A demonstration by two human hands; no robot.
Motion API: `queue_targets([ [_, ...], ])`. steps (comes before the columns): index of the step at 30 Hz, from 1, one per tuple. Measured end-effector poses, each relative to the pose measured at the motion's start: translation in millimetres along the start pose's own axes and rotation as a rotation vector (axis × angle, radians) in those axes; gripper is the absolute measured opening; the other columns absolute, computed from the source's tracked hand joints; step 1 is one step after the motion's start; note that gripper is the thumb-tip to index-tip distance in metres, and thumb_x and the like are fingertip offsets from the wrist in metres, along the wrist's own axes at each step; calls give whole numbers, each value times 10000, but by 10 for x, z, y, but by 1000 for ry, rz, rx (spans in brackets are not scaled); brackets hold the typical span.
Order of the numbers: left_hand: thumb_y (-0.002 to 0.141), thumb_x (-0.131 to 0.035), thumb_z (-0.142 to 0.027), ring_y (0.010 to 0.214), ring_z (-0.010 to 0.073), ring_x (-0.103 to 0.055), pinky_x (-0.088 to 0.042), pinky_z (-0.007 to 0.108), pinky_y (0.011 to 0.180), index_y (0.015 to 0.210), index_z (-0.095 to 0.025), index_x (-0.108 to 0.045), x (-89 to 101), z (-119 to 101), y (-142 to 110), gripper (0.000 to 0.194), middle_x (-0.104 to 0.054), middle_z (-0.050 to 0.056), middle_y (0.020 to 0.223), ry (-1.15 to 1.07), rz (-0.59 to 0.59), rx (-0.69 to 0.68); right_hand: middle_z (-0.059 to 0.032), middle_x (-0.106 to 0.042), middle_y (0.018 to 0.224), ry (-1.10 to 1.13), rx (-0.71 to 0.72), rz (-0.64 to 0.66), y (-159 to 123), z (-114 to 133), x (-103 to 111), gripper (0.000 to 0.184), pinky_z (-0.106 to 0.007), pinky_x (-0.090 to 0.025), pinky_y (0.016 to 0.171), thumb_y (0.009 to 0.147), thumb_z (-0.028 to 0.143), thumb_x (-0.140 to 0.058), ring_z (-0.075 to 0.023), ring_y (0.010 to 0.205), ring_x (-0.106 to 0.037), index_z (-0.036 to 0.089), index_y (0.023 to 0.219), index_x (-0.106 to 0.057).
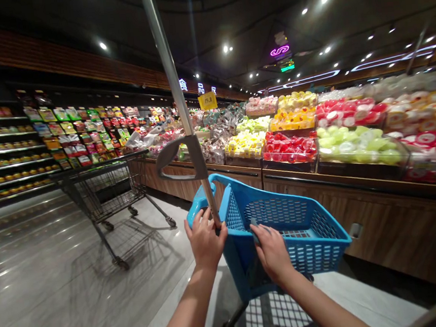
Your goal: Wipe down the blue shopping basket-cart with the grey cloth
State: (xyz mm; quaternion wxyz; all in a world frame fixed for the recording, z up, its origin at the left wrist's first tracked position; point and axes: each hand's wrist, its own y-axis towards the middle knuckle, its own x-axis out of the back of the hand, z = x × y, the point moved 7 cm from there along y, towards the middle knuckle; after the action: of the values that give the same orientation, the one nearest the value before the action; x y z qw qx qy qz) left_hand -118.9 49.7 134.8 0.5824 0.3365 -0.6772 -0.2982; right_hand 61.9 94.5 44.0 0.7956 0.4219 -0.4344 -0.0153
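Note:
A blue plastic shopping cart (302, 209) stands in front of me, its basket showing only its slotted walls and floor. A metal pole (174, 75) rises from the cart's near left corner, with a grey loop handle (183, 176) partway up. My left hand (206, 242) is closed around the foot of the pole, against the cart's blue push handle (198, 206). At the basket's near rim, my right hand (272, 250) is closed on a small grey piece (255, 230) that looks like cloth. Most of that piece is hidden under my fingers.
A dark wire shopping cart (109, 193) stands on the tiled floor to the left. Wood-panelled display counters (383, 220) with heaps of wrapped sweets (289, 147) run along the right. Shelves (3, 146) of packaged goods line the left wall.

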Motion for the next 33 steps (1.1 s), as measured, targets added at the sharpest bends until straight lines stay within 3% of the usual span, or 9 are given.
queue_targets([
  [4, 874, -581, -351, 1261, 319, -487, -103, 625, 1136, 886, -234, -709, 2, 40, -8, 175, -639, 69, 1271, 6, 1, 3, -84, -597, 1305, 21, 45, 27, 174, 281, -73, 530, -484, -356, 1073, 869, 135, -465, -247, 1200, -516, 220, 1392, -450],
  [10, 871, -580, -362, 1287, 325, -465, -121, 610, 1141, 1002, -240, -699, 13, 124, -21, 215, -622, 70, 1301, 19, 6, -6, -86, -611, 1288, -2, 138, 68, 112, 223, -110, 515, -450, -401, 1059, 904, 145, -445, -222, 1168, -556, 215, 1414, -412],
  [16, 866, -577, -360, 1294, 340, -454, -138, 622, 1135, 1152, -219, -635, -26, 144, -5, 324, -618, 95, 1301, 23, 24, 4, -95, -620, 1281, -102, 173, 78, -108, -236, -42, 498, -449, -443, 1010, 914, 158, -437, -241, 1129, -587, 203, 1410, -425],
  [21, 839, -609, -396, 1302, 340, -448, -206, 585, 1133, 1490, -85, -252, -26, 192, -24, 806, -527, 223, 1363, 13, -61, 51, -99, -640, 1249, -211, 182, 79, -455, -951, 204, 469, -444, -464, 980, 933, 216, -444, -248, 1097, -607, 197, 1402, -442],
  [24, 842, -614, -401, 1342, 346, -406, -216, 582, 1129, 1524, -95, -139, -35, 176, -36, 885, -470, 242, 1410, 8, -83, 45, -110, -651, 1222, -250, 179, 60, -612, -1273, 368, 446, -450, -462, 982, 949, 254, -435, -253, 1087, -612, 179, 1389, -452],
  [28, 869, -597, -379, 1396, 351, -332, -199, 595, 1129, 1540, -144, -45, -48, 106, -48, 900, -391, 229, 1483, 7, -98, -1, -112, -650, 1218, -267, 133, 61, -673, -1430, 445, 437, -457, -446, 1000, 959, 281, -421, -250, 1088, -612, 182, 1384, -451],
  [33, 887, -589, -360, 1430, 346, -269, -172, 601, 1137, 1544, -218, -7, -53, 65, -64, 889, -257, 197, 1562, 12, -125, -44, -111, -647, 1221, -279, 90, 26, -670, -1406, 447, 424, -465, -434, 1008, 949, 277, -420, -249, 1083, -614, 188, 1360, -472],
])
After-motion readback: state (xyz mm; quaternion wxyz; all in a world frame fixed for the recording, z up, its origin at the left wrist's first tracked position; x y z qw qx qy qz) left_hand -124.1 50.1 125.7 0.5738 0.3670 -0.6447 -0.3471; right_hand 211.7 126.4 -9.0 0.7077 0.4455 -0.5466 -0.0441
